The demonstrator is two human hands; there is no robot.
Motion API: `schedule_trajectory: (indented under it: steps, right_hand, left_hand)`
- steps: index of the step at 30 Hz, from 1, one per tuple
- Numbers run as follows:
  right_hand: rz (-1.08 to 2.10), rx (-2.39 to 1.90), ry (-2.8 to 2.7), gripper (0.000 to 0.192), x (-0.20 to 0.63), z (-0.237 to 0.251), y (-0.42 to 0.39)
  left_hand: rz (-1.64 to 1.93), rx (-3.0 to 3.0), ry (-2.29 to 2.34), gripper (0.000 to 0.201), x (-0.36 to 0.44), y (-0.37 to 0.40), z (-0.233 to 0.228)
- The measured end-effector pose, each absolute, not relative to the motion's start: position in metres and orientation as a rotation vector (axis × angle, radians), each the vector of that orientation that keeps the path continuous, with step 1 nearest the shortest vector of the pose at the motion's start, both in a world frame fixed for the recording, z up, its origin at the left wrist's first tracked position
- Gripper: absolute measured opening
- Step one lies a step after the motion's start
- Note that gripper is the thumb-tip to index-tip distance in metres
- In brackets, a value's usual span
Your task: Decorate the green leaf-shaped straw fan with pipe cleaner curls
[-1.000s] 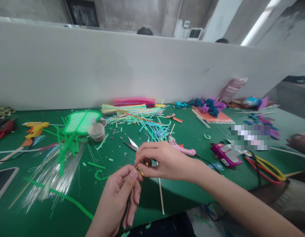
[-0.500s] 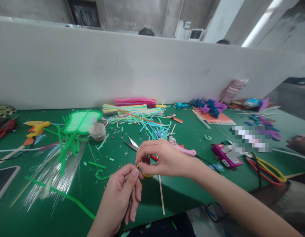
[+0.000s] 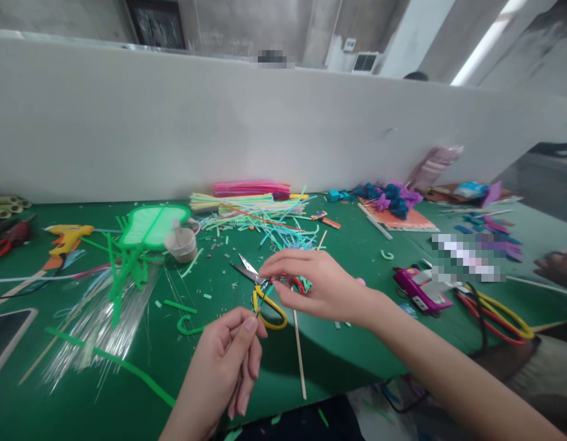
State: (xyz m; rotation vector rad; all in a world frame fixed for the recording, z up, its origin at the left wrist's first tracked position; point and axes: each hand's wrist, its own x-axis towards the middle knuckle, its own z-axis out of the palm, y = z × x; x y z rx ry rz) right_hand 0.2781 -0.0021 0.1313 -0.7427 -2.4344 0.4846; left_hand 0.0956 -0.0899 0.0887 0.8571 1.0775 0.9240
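Note:
My left hand (image 3: 223,358) is closed in a pinch, thumb against forefinger, on something tiny and dark that I cannot make out. Farther forward and to the right, my right hand (image 3: 315,285) hovers over a pair of scissors (image 3: 270,315) with yellow and red handles. Its thumb and fingertips are drawn close together; whatever they may hold is too small to see. The scissors lie on the green table with their blades spread and pointing away to the left. A thin wooden stick (image 3: 300,361) lies beside them, its middle partly hidden by my right hand.
Coloured strips (image 3: 260,211) are heaped at the back. On the left are a green leaf-shaped piece (image 3: 150,226), a small cup (image 3: 181,245), a yellow glue gun (image 3: 65,239) and clear filaments (image 3: 95,349). A purple glue gun (image 3: 421,291) and another person's hand (image 3: 556,266) are at right.
My right hand has drawn away from my left, up and to the right, uncovering the scissors' yellow handle. The small yellow bit between the fingertips no longer shows. My left hand has hardly moved.

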Motion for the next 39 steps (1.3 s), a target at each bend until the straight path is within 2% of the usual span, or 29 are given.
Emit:
schedule_trajectory:
  steps: [3, 7, 10, 16, 24, 26, 32, 39]
  right_hand:
    - [0.264, -0.674, -2.540, 0.029, 0.278, 0.139, -0.010]
    - [0.043, -0.516, -2.747, 0.018, 0.273, 0.143, -0.018]
    - [0.093, -0.450, -2.792, 0.019, 0.270, 0.146, -0.020]
    - [0.302, -0.532, -2.766, 0.004, 0.269, 0.154, -0.021]
    - [-0.084, -0.383, -2.875, 0.023, 0.269, 0.147, -0.028]
    - [-0.049, -0.387, -2.875, 0.027, 0.269, 0.146, -0.030]
    - [0.358, -0.483, -2.847, 0.026, 0.268, 0.149, -0.036]
    - [0.449, -0.516, -2.785, 0.023, 0.270, 0.146, -0.035]
  left_hand:
    - [0.872, 0.824, 1.023, 0.038, 0.090, -0.089, 0.090]
    - [0.750, 0.818, 0.956, 0.037, 0.079, -0.087, 0.091]
    - [0.652, 0.828, 0.919, 0.036, 0.072, -0.084, 0.097]
    - [0.552, 0.886, 0.910, 0.037, 0.069, -0.078, 0.106]
    - [0.482, 0.855, 0.831, 0.031, 0.064, -0.068, 0.104]
    - [0.455, 0.837, 0.801, 0.031, 0.063, -0.066, 0.105]
    - [0.371, 0.871, 0.772, 0.029, 0.061, -0.060, 0.108]
    - [0.378, 0.863, 0.793, 0.032, 0.059, -0.056, 0.106]
